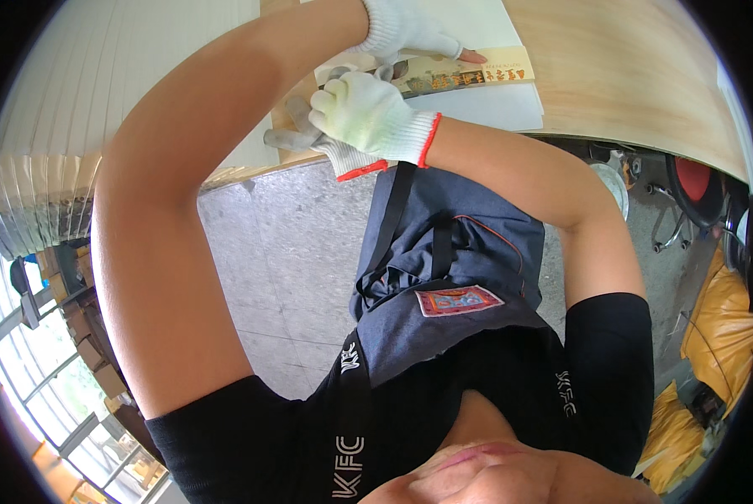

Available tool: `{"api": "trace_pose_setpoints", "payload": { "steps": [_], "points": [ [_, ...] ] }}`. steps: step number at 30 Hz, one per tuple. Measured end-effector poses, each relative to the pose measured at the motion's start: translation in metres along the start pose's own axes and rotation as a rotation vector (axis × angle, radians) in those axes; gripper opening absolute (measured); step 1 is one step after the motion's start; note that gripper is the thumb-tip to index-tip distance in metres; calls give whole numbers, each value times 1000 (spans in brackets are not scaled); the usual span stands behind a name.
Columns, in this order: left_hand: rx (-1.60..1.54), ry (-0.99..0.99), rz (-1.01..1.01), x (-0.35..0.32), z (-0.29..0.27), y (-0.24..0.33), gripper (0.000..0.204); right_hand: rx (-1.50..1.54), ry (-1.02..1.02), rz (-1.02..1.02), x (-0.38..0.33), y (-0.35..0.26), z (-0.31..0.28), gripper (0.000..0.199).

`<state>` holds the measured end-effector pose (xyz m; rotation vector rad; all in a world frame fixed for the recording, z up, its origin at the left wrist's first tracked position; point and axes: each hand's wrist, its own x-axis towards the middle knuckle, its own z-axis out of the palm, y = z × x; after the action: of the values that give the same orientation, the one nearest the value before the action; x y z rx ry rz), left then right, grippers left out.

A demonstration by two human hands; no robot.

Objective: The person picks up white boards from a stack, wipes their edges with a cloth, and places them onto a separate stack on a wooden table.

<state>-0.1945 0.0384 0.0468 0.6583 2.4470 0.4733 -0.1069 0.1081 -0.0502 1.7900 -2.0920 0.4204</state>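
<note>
On the pale wooden table lies a white sheet [501, 111] crossed by a cream printed strip [511, 69], like a book cover spread flat. My left hand [410, 32], in a white knit glove, rests along the strip's upper side. One bare fingertip stretches onto the strip; the top of the picture cuts off part of this hand. My right hand [364, 107], in a white glove with a red-edged cuff, is closed at the strip's lower left. Under it a loose grey-and-white glove [297, 134] sticks out, apparently gripped, with its red cuff hanging towards me.
Tall stacks of white sheets [49, 109] stand at the left, beside the work area. The table [620, 67] extends right, its front edge close to my waist. A wheeled chair [687, 189] and yellow sacks [721, 328] are on the right. Windows [40, 361] show at lower left.
</note>
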Motion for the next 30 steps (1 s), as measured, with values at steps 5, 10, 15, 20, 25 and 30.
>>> {"api": "trace_pose_setpoints", "payload": {
  "steps": [5,10,15,20,25,30],
  "points": [
    [317,-60,382,20,27,-63,72,115,54,-182,-71,75,-55,57],
    [552,-149,567,18,9,-43,88,30,64,-107,-115,107,-75,38],
    [-55,-38,-58,11,0,-5,72,88,50,-37,-13,10,-18,25],
    [-86,14,-87,-3,2,1,81,74,91,-28,26,-9,10,13],
    [521,-391,59,-6,-14,16,84,87,-66,115,24,-3,-14,20],
    [612,-367,99,1,9,-12,77,97,102,14,-112,67,-70,23]
  ]
}}
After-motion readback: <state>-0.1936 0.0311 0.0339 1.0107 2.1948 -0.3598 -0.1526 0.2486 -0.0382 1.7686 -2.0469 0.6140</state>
